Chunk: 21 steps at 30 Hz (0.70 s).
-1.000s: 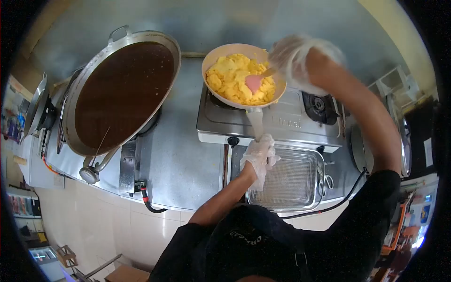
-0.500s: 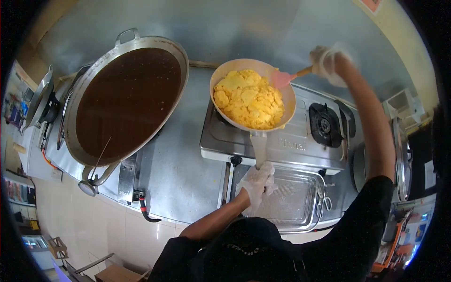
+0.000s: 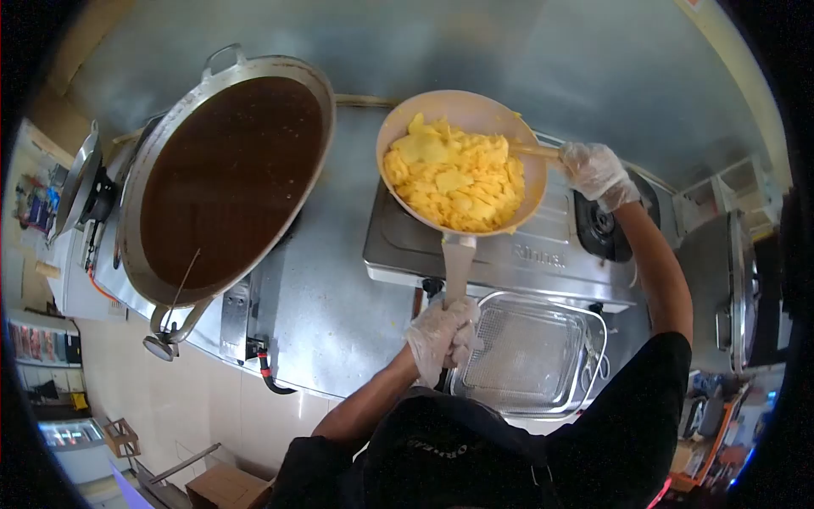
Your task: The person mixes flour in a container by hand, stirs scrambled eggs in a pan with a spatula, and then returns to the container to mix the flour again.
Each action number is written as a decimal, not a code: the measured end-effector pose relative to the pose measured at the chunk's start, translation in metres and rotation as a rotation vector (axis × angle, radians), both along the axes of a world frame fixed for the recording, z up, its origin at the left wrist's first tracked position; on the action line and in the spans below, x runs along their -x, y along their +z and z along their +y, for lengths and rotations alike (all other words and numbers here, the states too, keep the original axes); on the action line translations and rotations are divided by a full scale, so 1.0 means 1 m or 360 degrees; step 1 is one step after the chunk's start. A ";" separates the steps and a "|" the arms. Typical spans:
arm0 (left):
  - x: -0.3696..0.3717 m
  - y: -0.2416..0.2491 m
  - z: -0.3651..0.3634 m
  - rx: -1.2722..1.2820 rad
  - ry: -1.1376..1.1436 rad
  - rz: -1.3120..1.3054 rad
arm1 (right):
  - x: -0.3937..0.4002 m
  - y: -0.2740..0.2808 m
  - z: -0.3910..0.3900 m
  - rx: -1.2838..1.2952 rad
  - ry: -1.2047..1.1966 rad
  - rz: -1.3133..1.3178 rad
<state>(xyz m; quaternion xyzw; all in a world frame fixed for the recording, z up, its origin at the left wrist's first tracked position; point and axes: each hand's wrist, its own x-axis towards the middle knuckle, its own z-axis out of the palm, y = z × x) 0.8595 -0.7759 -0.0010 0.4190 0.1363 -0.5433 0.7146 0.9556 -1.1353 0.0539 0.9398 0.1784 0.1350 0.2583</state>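
Note:
A pale frying pan (image 3: 464, 103) sits on the left burner of the gas stove, holding a heap of yellow scrambled egg (image 3: 454, 174). My left hand (image 3: 443, 335), in a clear plastic glove, is wrapped around the pan's handle (image 3: 459, 265) below it. At the pan's right side, my gloved right hand (image 3: 597, 175) grips a spatula (image 3: 538, 151) by its wooden handle. The spatula's pink head is hidden in the egg.
Left of the stove (image 3: 487, 260) stands a large pot (image 3: 326, 110) of dark brown liquid with a dial thermometer (image 3: 158, 347) on its rim. A wire basket tray (image 3: 526, 352) with scissors lies in front; a second burner (image 3: 599, 225) is to the right.
My right hand has moved down, and the spatula's head has gone from the pan's upper right edge into the egg. My left hand still holds the pan's handle, which now slants slightly more.

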 end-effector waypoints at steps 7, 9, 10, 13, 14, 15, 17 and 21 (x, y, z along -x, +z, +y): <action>0.008 -0.005 -0.002 0.0195 0.0074 -0.0181 | 0.092 0.018 0.027 0.0053 0.0159 -0.0214; 0.009 -0.010 -0.003 0.0231 0.0095 -0.0170 | 0.108 0.046 0.054 0.0071 0.0044 -0.0136; 0.009 -0.015 -0.003 0.0285 0.0124 -0.0121 | 0.112 0.068 0.074 0.0092 -0.0167 0.0023; 0.010 -0.022 -0.006 0.0383 0.0178 -0.0138 | 0.113 0.106 0.072 0.0130 -0.0233 0.0089; 0.011 -0.020 -0.005 0.0391 0.0184 -0.0173 | 0.115 0.126 0.080 0.0139 -0.0255 0.0099; 0.012 -0.018 -0.006 0.0362 0.0209 -0.0142 | 0.117 0.154 0.099 0.0143 -0.0275 0.0086; 0.014 -0.016 -0.009 0.0311 0.0275 -0.0074 | 0.111 0.159 0.106 0.0022 -0.0264 0.0231; 0.022 -0.017 -0.010 0.0255 0.0242 -0.0124 | 0.087 0.092 0.150 0.0309 -0.0215 0.0498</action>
